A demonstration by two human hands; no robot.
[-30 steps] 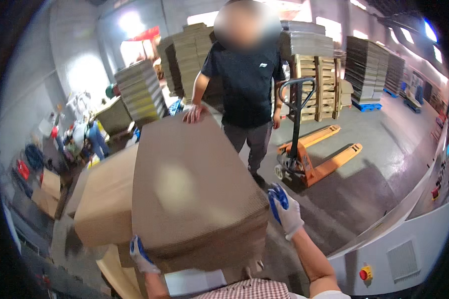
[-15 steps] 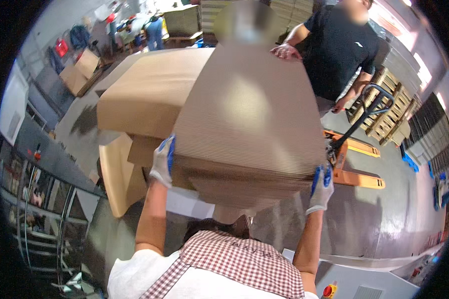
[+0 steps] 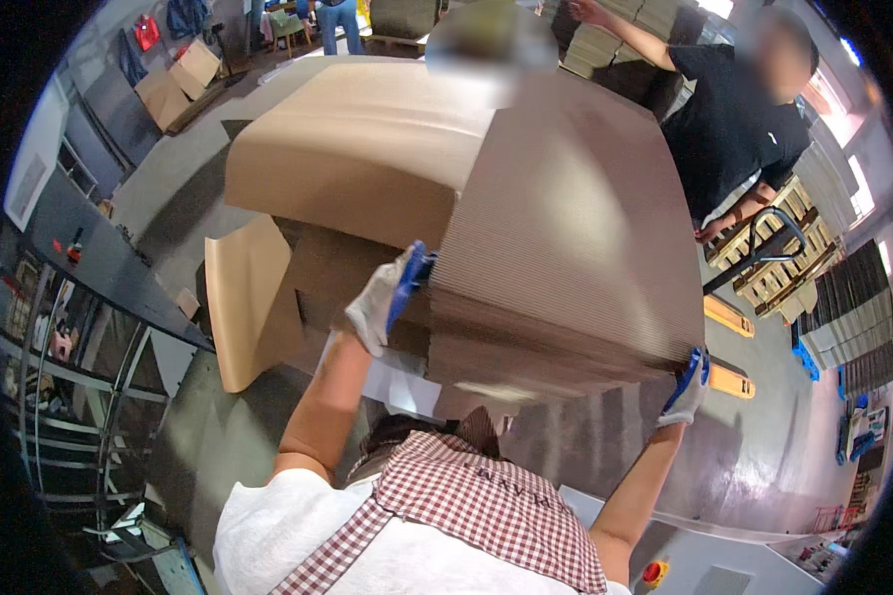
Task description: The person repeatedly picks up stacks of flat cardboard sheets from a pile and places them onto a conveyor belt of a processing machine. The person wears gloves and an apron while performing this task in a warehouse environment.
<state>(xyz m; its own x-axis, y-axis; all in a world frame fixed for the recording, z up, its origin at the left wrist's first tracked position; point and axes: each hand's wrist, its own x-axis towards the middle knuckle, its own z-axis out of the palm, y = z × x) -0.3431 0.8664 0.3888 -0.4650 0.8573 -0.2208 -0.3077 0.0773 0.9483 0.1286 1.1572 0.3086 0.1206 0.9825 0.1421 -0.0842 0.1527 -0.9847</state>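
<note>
The left hand (image 3: 385, 300) and right hand (image 3: 686, 391), fingers extended and clasping nothing, flank the corrugated cardboard stack (image 3: 571, 238); even palm pressure should keep its edges square.

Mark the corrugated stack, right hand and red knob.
Corrugated stack (image 3: 575, 228), head view: top sheet.
Right hand (image 3: 685, 390), head view: middle of the glove.
Red knob (image 3: 653, 572), head view: front face.

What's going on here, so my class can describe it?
A gloved person in a checked apron is at a cardboard stack: the left hand is by its near left side, the right hand at its near right corner. A brown pile lies left of the stack. Beyond the stack's right side, a co-worker in black stretches one arm out, near a pallet truck.
</note>
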